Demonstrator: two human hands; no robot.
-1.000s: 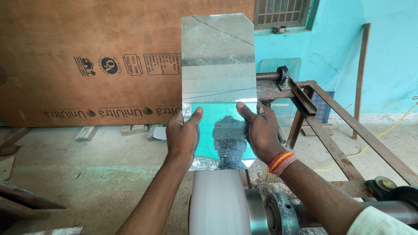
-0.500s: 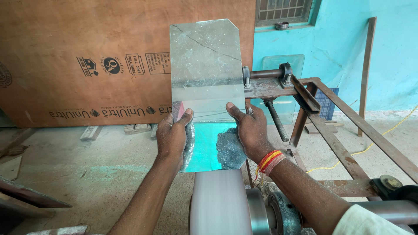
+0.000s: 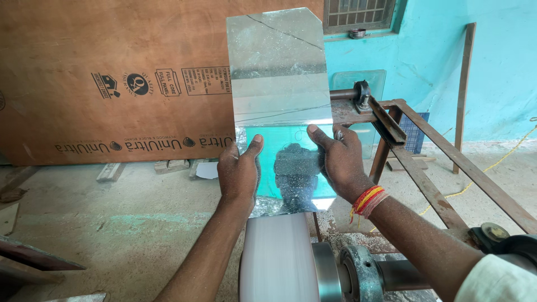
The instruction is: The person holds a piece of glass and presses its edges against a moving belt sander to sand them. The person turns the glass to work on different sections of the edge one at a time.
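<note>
Now my left hand (image 3: 239,173) and right hand (image 3: 339,162) grip mirror sheet (image 3: 277,84) upright by side edges, lower edge at white wheel (image 3: 274,257); plywood board (image 3: 112,78) behind.

A large brown cardboard sheet (image 3: 112,72) – black printed labels across it – stands behind, left.

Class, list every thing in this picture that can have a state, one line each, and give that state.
mirror pane: upright, held by both side edges, lower edge on the wheel, one top corner cut off.
left hand: grip shut on the pane's left edge.
right hand: grip shut on the pane's right edge.
white wheel: mounted on its shaft, under the pane; spinning or not, cannot tell.
plywood sheet: leaning upright behind.
metal frame: standing, rusty.
</note>
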